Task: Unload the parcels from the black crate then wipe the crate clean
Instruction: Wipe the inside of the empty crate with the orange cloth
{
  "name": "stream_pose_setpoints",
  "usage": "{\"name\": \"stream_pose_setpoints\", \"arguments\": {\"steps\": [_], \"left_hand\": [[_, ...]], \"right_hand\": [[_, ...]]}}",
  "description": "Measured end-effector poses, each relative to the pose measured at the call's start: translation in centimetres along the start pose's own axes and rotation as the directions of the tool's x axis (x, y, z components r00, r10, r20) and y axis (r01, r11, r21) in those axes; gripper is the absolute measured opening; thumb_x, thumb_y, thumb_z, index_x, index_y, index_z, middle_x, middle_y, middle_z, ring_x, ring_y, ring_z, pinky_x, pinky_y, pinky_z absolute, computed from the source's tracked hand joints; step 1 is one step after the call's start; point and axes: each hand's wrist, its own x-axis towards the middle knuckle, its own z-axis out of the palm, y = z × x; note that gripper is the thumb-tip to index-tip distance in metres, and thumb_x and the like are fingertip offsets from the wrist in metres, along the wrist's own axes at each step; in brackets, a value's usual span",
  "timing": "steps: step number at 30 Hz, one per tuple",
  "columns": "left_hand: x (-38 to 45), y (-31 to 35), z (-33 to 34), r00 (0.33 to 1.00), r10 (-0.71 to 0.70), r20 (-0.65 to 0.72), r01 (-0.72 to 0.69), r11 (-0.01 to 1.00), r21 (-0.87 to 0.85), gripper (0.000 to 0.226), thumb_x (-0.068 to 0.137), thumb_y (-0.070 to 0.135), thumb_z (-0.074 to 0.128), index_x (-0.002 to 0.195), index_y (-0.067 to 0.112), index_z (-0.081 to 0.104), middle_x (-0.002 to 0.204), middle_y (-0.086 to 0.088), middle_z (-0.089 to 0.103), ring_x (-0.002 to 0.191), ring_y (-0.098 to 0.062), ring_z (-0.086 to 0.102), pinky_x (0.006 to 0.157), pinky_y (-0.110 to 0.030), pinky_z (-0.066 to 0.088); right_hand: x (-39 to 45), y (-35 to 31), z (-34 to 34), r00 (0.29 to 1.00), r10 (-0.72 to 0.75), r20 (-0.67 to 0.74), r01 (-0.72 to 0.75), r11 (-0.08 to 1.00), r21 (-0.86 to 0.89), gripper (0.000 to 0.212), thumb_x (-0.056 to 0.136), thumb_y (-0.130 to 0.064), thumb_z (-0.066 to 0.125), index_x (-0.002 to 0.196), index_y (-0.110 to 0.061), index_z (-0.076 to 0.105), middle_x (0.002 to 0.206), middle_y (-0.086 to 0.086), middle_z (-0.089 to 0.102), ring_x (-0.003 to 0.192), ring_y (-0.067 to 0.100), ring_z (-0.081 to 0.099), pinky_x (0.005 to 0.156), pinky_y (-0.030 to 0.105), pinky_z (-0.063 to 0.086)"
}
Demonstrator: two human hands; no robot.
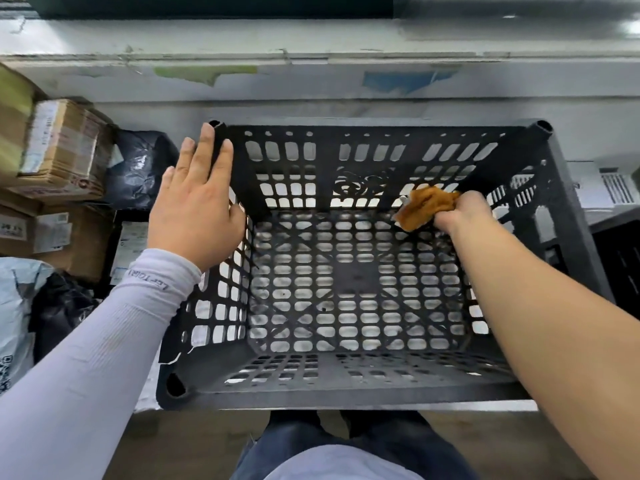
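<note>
The black perforated crate [353,386] stands in front of me with nothing inside it. My left hand [195,206] lies flat with straight fingers on the crate's left rim near the far left corner. My right hand [462,211] reaches inside and grips a bunched orange cloth [426,206], which it holds against the far right inner corner near the bottom. Parcels lie outside the crate on the left: a brown cardboard box [60,150], a black plastic bag [138,168] and a second brown box [65,237].
More parcels crowd the left edge, among them a grey mailer bag [15,306] and a flat labelled package [130,247]. A pale wall ledge [311,84] runs behind the crate. White items [613,185] and a dark surface lie to the right. My legs show below.
</note>
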Motion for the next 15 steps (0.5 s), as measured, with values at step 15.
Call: {"name": "stream_pose_setpoints", "arguments": {"steps": [15], "left_hand": [[-0.1, -0.3, 0.0, 1.000, 0.007, -0.007, -0.007, 0.997, -0.071, 0.080, 0.099, 0.027, 0.052, 0.166, 0.016, 0.010, 0.173, -0.006, -0.010, 0.159, -0.032, -0.001, 0.127, -0.054, 0.016]], "right_hand": [[-6.5, 13.4, 7.9, 0.992, -0.041, 0.119, 0.063, 0.980, -0.188, 0.028, 0.096, 0.006, 0.036, 0.092, -0.019, 0.048, 0.081, 0.003, 0.058, 0.057, 0.020, 0.053, 0.062, 0.030, 0.055]]}}
